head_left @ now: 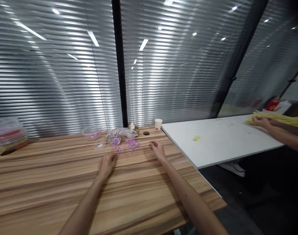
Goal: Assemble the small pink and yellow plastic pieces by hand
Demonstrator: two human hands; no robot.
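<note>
Wooden worktop [53,176] carries everything we handle. At nine o'clock a lidded tub [9,133] sits well apart from us. Near eleven o'clock stands a clear bowl [91,132], a small lid [99,145] just beside it. Our left hand [107,163] lies flat, its grip open and empty, fingertips just short of the beads [126,145]. These pink and purple beads lie scattered at twelve o'clock, beside a crumpled bag [121,132]. Our right hand [158,149] rests at one o'clock, fingers loosely spread, holding nothing, just beside the beads. A paper cup [158,124] stands behind it. At three o'clock another person's hands [261,122] work yellow strips [278,119] on a white worktop [224,140]. We judge a careless sweep could roll beads into the cable hole [146,133] or off the edge.
</note>
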